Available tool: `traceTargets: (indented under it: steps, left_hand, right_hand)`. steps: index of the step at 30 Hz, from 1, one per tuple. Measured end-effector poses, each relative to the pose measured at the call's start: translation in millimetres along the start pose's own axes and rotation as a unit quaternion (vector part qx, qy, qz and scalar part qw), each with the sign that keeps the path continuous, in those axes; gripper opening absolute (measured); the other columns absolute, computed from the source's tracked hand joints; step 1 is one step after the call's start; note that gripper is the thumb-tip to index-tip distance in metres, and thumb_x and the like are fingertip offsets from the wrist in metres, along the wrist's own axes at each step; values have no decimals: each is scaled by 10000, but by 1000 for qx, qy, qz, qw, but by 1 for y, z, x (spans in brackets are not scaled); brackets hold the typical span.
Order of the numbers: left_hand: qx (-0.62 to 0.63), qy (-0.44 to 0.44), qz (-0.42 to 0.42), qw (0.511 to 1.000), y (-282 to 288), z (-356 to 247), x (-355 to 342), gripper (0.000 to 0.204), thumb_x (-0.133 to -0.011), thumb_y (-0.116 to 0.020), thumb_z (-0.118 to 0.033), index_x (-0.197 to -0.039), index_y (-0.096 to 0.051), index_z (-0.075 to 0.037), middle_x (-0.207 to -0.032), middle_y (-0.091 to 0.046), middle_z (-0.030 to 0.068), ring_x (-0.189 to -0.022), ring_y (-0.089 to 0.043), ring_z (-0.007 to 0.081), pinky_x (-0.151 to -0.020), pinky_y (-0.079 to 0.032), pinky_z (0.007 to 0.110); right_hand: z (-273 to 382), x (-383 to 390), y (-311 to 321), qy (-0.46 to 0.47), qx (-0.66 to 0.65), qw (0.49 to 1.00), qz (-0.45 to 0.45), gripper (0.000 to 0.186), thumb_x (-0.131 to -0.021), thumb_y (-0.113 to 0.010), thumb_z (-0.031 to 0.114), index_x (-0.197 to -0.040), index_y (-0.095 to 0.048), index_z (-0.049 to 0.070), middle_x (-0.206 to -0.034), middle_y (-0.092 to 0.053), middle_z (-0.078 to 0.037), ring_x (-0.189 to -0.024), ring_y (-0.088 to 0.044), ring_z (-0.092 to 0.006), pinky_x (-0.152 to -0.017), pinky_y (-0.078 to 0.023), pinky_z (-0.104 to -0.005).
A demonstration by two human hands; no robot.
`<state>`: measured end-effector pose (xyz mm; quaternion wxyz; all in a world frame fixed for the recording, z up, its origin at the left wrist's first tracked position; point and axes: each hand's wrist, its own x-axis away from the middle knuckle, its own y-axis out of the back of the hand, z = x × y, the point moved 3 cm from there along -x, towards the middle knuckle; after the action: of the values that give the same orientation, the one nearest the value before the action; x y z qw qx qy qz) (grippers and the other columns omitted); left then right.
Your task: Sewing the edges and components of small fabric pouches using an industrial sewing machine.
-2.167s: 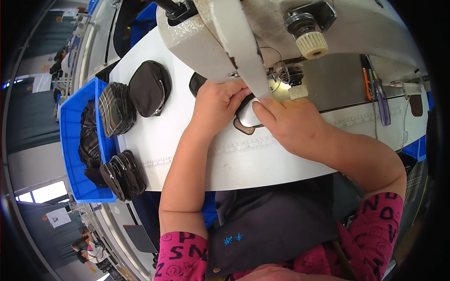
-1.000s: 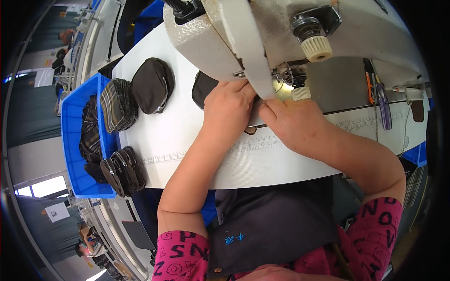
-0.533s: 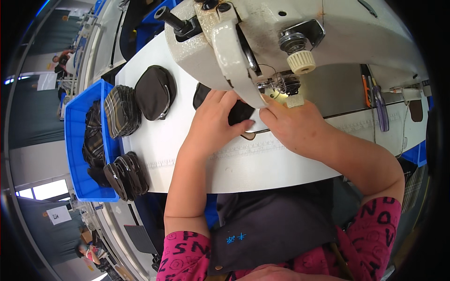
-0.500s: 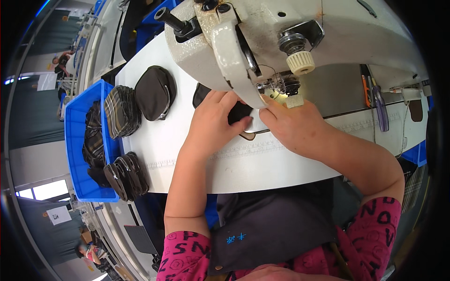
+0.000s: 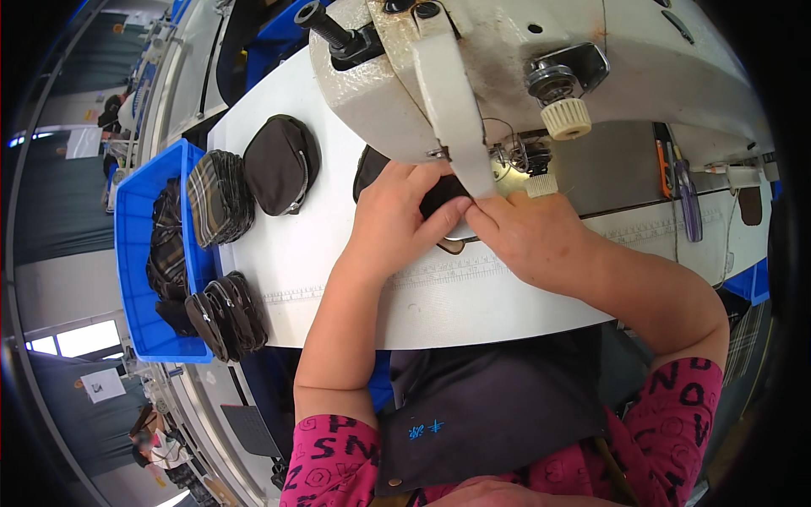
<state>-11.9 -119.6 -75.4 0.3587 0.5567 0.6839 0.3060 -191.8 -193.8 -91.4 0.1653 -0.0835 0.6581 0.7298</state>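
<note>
My left hand [image 5: 397, 220] grips a dark fabric piece [image 5: 441, 192] on the white table [image 5: 456, 313], beneath the white sewing machine head [image 5: 380, 110]. Its fingers are curled over the fabric, and the thumb reaches across toward my other hand. My right hand [image 5: 536, 237] is at the fabric's right side, just below the needle area [image 5: 515, 156], with fingers bent and pressed together on it. The machine's front arm hides some fingertips and the stitching point. A small tan-edged piece [image 5: 452, 246] lies under the work, near my left thumb.
A dark zipped pouch [image 5: 279, 165], a plaid stack [image 5: 218, 194] and more pouches [image 5: 228, 313] sit left, beside a blue bin [image 5: 127, 262] holding fabric. A purple screwdriver [image 5: 688, 203] and orange tool [image 5: 664, 169] lie right. A co-worker [image 5: 160, 452] is at lower left background.
Over two seconds both hands have stayed at the machine, shifting slightly. In the last half second my left thumb has moved up and right over the fabric, toward my right fingers.
</note>
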Motion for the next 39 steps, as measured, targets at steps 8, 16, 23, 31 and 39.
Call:
traceTargets:
  steps: [8, 16, 23, 31, 39]
  left_hand:
    - [-81, -51, -20, 995, -2, -14, 0, 393, -759, -797, -111, -1133, -675, -108, -1154, -707, 103, -1081, -649, 358, -882, -537, 437]
    - [-52, -30, -24, 998, -8, -7, -3, 286, -847, -798, -160, -1098, -677, -95, -1117, -706, 116, -1047, -651, 368, -864, -528, 446]
    - [-69, -35, -87, 993, -12, -10, -2, 313, -837, -743, -115, -1147, -700, -103, -1140, -688, 119, -1127, -611, 373, -930, -519, 453]
    - [-8, -44, 27, 999, 3, -4, 3, 385, -757, -649, -25, -1123, -731, -113, -1324, -693, 112, -1228, -597, 381, -1046, -496, 462]
    - [-39, -96, 9, 995, 3, -4, 3, 334, -723, -630, 17, -1036, -694, -84, -1282, -709, 88, -1211, -611, 315, -1008, -483, 431]
  right_hand:
    - [-1, -2, -1, 7, -16, 999, -27, 226, -814, -684, 121, -1024, -662, 40, -1068, -690, -122, -774, -717, -191, -622, -550, -336]
    - [-1, -1, -3, -3, -13, 1000, -15, 259, -809, -685, 127, -1048, -666, 28, -1082, -697, -127, -781, -719, -186, -622, -554, -337]
    - [0, 0, -4, -1, -11, 999, -39, 256, -825, -671, 113, -1065, -673, 23, -1192, -711, -156, -789, -722, -190, -644, -573, -329]
    - [1, 6, -1, 36, -72, 997, -14, 273, -815, -685, 98, -1078, -691, 29, -1125, -715, -96, -756, -710, -212, -596, -553, -357]
    - [-13, 8, -3, -41, 19, 999, 9, 410, -853, -677, 106, -1246, -692, -7, -951, -707, -77, -689, -678, -235, -599, -533, -361]
